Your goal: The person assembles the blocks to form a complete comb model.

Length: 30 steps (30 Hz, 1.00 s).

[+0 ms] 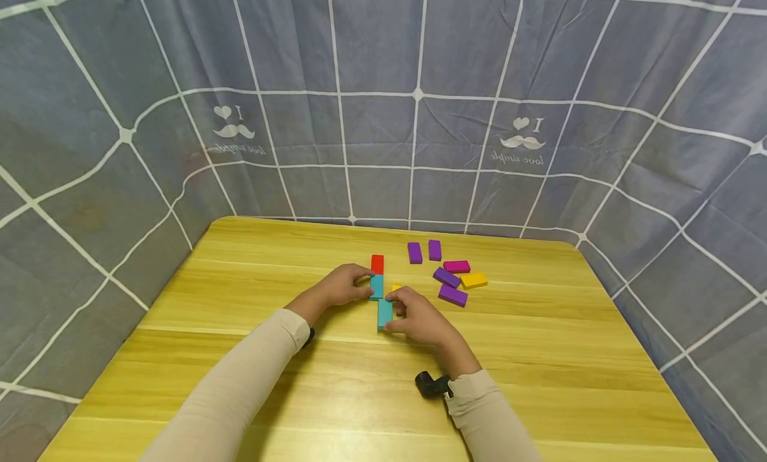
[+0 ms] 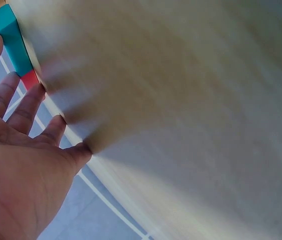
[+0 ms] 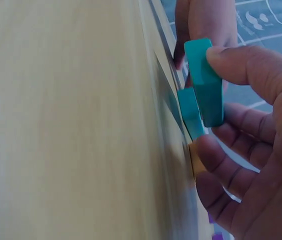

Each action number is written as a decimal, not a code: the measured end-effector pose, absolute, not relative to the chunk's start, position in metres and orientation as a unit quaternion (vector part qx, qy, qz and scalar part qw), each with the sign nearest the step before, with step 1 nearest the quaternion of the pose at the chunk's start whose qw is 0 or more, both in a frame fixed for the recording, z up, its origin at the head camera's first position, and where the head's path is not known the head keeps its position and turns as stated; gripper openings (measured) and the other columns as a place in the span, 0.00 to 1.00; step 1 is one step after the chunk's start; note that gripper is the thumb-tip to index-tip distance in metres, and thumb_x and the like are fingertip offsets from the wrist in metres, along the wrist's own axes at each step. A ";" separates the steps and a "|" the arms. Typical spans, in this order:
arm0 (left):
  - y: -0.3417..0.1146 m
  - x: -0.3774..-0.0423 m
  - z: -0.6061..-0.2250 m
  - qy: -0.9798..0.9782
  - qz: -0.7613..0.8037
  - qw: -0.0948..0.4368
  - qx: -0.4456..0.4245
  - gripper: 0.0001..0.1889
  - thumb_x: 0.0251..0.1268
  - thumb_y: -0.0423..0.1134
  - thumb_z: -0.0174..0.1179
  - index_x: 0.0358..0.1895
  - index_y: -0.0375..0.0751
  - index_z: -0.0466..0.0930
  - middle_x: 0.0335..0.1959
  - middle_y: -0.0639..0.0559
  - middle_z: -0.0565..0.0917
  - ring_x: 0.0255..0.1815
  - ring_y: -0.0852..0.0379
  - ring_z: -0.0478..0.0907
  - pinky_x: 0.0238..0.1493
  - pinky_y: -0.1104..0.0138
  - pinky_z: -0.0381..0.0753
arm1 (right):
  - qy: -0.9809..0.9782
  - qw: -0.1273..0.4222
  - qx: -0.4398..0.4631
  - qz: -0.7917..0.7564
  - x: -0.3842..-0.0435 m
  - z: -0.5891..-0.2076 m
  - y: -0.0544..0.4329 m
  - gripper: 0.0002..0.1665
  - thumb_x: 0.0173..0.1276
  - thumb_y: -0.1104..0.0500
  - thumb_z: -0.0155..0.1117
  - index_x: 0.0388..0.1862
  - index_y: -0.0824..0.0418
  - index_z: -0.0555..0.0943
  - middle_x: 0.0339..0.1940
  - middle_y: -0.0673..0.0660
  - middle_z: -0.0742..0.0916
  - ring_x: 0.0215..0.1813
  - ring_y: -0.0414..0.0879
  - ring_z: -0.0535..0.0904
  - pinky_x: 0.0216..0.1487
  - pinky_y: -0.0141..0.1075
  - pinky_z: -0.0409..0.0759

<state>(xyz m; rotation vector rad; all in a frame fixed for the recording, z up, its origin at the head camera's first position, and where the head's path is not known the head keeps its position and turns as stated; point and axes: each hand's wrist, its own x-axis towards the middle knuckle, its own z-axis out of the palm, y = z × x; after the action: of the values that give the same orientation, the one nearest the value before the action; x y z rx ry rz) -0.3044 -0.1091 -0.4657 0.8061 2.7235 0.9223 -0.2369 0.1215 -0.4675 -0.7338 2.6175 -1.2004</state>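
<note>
My right hand pinches a teal block at its two ends, between thumb and fingers. In the right wrist view that teal block is held tilted, with the other teal block behind it. My left hand rests at the left side of the second teal block, fingers fairly straight, thumb and fingertips touching it. A red block lies end to end with this second block, on its far side. Part of a yellow block shows beside my right fingers; the rest is hidden.
Several loose blocks lie to the right on the wooden table: purple ones, a magenta one and a yellow one. A grey curtain with white lines surrounds the table's back and sides.
</note>
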 end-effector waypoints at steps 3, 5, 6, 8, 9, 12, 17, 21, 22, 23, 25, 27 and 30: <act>-0.109 -0.305 -0.467 0.909 0.307 0.076 0.272 0.24 0.69 0.41 0.63 0.64 0.34 0.76 0.62 0.40 0.78 0.66 0.41 0.72 0.68 0.51 0.67 | 0.879 0.082 -0.252 -0.397 -0.236 -0.468 0.116 0.28 0.60 0.59 0.75 0.58 0.63 0.77 0.42 0.55 0.78 0.43 0.46 0.72 0.45 0.39 0.74; -0.110 -0.305 -0.468 0.909 0.306 0.074 0.274 0.24 0.69 0.41 0.63 0.64 0.34 0.76 0.62 0.40 0.78 0.65 0.41 0.72 0.68 0.51 0.68 | 0.880 0.082 -0.252 -0.395 -0.236 -0.468 0.113 0.29 0.60 0.59 0.75 0.58 0.64 0.77 0.42 0.56 0.78 0.42 0.47 0.72 0.45 0.38 0.74; -0.110 -0.305 -0.468 0.909 0.305 0.073 0.274 0.24 0.69 0.41 0.63 0.64 0.34 0.76 0.62 0.40 0.78 0.65 0.41 0.72 0.68 0.51 0.68 | 0.880 0.082 -0.252 -0.394 -0.237 -0.469 0.112 0.29 0.60 0.59 0.75 0.59 0.64 0.77 0.41 0.56 0.78 0.42 0.47 0.72 0.44 0.38 0.74; -0.110 -0.305 -0.468 0.909 0.305 0.071 0.274 0.24 0.69 0.41 0.63 0.64 0.34 0.77 0.61 0.40 0.78 0.65 0.42 0.72 0.67 0.51 0.68 | 0.879 0.081 -0.252 -0.396 -0.236 -0.468 0.109 0.29 0.60 0.60 0.75 0.59 0.65 0.77 0.41 0.57 0.78 0.41 0.47 0.72 0.43 0.38 0.73; -0.110 -0.304 -0.468 0.909 0.305 0.071 0.273 0.24 0.69 0.41 0.63 0.64 0.35 0.77 0.61 0.40 0.78 0.65 0.42 0.72 0.67 0.51 0.68 | 0.879 0.081 -0.252 -0.397 -0.236 -0.468 0.108 0.29 0.60 0.60 0.75 0.59 0.65 0.77 0.40 0.58 0.77 0.40 0.47 0.72 0.42 0.37 0.73; -0.110 -0.304 -0.467 0.909 0.306 0.071 0.273 0.24 0.69 0.41 0.63 0.64 0.34 0.76 0.61 0.40 0.78 0.65 0.41 0.72 0.68 0.51 0.68 | 0.877 0.085 -0.253 -0.401 -0.236 -0.469 0.105 0.28 0.61 0.60 0.74 0.59 0.65 0.77 0.39 0.57 0.77 0.38 0.46 0.71 0.39 0.36 0.72; -0.109 -0.304 -0.466 0.910 0.307 0.074 0.270 0.24 0.69 0.41 0.63 0.65 0.35 0.76 0.62 0.40 0.78 0.65 0.41 0.72 0.68 0.51 0.68 | 0.876 0.088 -0.250 -0.403 -0.235 -0.471 0.101 0.28 0.61 0.61 0.73 0.60 0.66 0.78 0.38 0.56 0.77 0.37 0.46 0.70 0.38 0.36 0.71; -0.108 -0.304 -0.465 0.913 0.303 0.078 0.264 0.24 0.69 0.41 0.63 0.65 0.35 0.76 0.62 0.40 0.78 0.66 0.42 0.71 0.68 0.51 0.67 | 0.884 0.087 -0.245 -0.388 -0.234 -0.471 0.100 0.30 0.61 0.60 0.73 0.61 0.67 0.77 0.41 0.55 0.76 0.37 0.46 0.70 0.38 0.36 0.71; -0.108 -0.304 -0.465 0.913 0.301 0.078 0.263 0.24 0.69 0.42 0.63 0.65 0.35 0.76 0.62 0.40 0.78 0.66 0.42 0.71 0.68 0.51 0.67 | 0.885 0.088 -0.243 -0.387 -0.234 -0.471 0.100 0.30 0.61 0.59 0.73 0.62 0.67 0.77 0.43 0.56 0.76 0.37 0.46 0.70 0.38 0.37 0.71; -0.108 -0.304 -0.465 0.914 0.300 0.078 0.262 0.24 0.69 0.42 0.62 0.65 0.36 0.76 0.63 0.40 0.77 0.66 0.42 0.71 0.69 0.51 0.67 | 0.886 0.088 -0.242 -0.385 -0.234 -0.471 0.100 0.31 0.62 0.59 0.73 0.62 0.67 0.77 0.44 0.56 0.76 0.37 0.46 0.70 0.38 0.37 0.71; -0.108 -0.304 -0.465 0.915 0.298 0.080 0.261 0.25 0.69 0.42 0.62 0.66 0.36 0.76 0.63 0.40 0.77 0.66 0.41 0.71 0.69 0.51 0.67 | 0.887 0.090 -0.240 -0.384 -0.234 -0.471 0.101 0.31 0.62 0.58 0.73 0.63 0.67 0.76 0.46 0.57 0.76 0.38 0.46 0.70 0.38 0.36 0.71; -0.108 -0.305 -0.465 0.915 0.297 0.081 0.261 0.25 0.70 0.42 0.62 0.66 0.36 0.76 0.63 0.40 0.77 0.67 0.42 0.71 0.69 0.51 0.66 | 0.887 0.089 -0.241 -0.383 -0.234 -0.471 0.102 0.31 0.62 0.58 0.72 0.63 0.67 0.76 0.48 0.57 0.76 0.38 0.46 0.71 0.39 0.36 0.72; -0.108 -0.305 -0.465 0.915 0.297 0.080 0.261 0.24 0.69 0.42 0.62 0.65 0.35 0.76 0.63 0.40 0.77 0.66 0.41 0.71 0.69 0.51 0.66 | 0.887 0.089 -0.243 -0.383 -0.235 -0.471 0.103 0.29 0.63 0.59 0.70 0.63 0.67 0.77 0.47 0.58 0.76 0.38 0.46 0.71 0.39 0.36 0.72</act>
<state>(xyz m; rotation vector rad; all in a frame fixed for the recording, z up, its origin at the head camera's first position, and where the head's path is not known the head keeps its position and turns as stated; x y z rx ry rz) -0.3053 -0.1078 -0.4653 0.7799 2.7368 0.8889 -0.2346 0.1032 -0.4709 -0.7232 2.6389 -1.1398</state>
